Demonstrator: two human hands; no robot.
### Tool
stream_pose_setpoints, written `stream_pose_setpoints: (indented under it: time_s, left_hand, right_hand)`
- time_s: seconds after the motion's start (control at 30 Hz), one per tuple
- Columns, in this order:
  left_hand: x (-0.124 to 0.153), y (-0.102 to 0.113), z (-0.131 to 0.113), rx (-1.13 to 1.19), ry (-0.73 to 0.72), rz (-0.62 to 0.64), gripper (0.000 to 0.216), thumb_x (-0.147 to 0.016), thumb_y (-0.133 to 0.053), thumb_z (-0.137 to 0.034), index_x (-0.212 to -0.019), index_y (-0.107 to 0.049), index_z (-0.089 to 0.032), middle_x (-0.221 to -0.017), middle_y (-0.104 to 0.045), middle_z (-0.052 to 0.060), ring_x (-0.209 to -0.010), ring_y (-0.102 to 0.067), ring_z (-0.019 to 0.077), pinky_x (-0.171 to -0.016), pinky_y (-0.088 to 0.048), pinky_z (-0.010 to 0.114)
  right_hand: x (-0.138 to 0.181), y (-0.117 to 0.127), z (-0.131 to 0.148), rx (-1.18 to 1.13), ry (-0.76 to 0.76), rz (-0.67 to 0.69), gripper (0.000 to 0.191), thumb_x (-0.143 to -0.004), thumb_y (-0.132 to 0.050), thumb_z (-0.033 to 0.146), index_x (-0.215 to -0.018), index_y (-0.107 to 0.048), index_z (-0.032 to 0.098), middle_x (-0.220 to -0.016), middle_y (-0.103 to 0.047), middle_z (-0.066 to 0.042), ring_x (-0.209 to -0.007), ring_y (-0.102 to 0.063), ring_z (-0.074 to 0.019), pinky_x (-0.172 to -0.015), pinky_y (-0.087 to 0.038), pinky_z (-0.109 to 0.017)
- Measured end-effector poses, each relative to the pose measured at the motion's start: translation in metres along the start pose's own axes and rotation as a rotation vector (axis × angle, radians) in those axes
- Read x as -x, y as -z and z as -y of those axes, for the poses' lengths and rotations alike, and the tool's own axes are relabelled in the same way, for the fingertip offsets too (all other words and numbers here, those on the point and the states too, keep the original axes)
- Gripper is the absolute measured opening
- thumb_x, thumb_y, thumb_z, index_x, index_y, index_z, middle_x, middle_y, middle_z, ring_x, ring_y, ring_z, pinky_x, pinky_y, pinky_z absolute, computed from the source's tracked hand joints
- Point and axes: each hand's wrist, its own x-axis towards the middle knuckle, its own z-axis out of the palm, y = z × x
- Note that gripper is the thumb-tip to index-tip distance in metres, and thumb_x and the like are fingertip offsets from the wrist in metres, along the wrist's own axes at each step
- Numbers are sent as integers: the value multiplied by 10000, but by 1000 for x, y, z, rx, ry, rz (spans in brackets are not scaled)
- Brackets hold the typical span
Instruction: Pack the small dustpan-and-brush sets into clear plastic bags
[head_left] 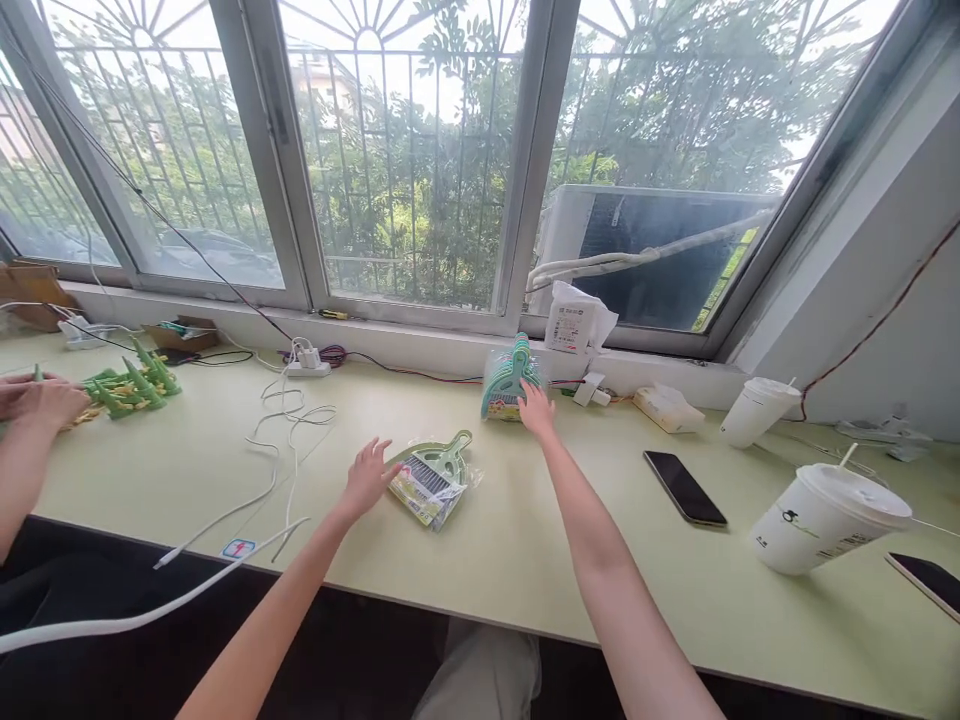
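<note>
A green mini dustpan and brush set (431, 482) in clear plastic, with a printed card, lies flat on the table in front of me. My left hand (367, 478) is at its left edge, fingers apart, the thumb touching or nearly touching the wrapping. Farther back, against the window ledge, stands a stack of similar wrapped dustpan sets (501, 388). On the right front of that stack is my right hand (537, 408), its fingers stretched out and spread against it. Part of the stack is hidden behind this hand.
White cables (274, 460) trail over the pale green table (517, 560). Rightward are a black phone (684, 488), a tissue pack (667, 407), two white cups (829, 520) and another phone (930, 582). At far left, another person's hands (49, 400) are beside green cone-shaped items (139, 385).
</note>
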Motion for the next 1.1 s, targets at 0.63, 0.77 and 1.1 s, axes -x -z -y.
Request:
stream_pose_setpoints:
  time_s: [0.63, 0.77, 1.1]
  left_hand:
    - [-37, -62, -111, 944, 124, 684, 569, -658, -700, -475, -1147, -576, -212, -968, -686, 63, -777, -663, 185, -684, -518, 290]
    - [-43, -79, -145, 1151, 14, 728, 478, -733, -627, -435, -1160, -574, -225, -1086, -666, 61, -886, -656, 184, -738, -517, 284]
    - [-49, -89, -120, 1363, 176, 664, 205, -714, -607, -265, -876, -625, -140, -751, -661, 14, -634, -595, 132, -610, -500, 265]
  right_hand:
    - [159, 0, -39, -877, -292, 134, 649, -679, -722, 392, -1258, -502, 200, -1255, -601, -115, -1164, -549, -255, -1041, -359, -500]
    - [140, 12, -58, -1166, -178, -65, 671, -644, -736, 315, -1257, -484, 212, -1180, -642, -76, -1039, -613, -210, -892, -500, -374]
    - [159, 18, -36, -343, 28, -314, 401, -895, -480, 402, -1259, -461, 235, -1346, -494, -97, -1243, -461, -226, -1064, -291, -416]
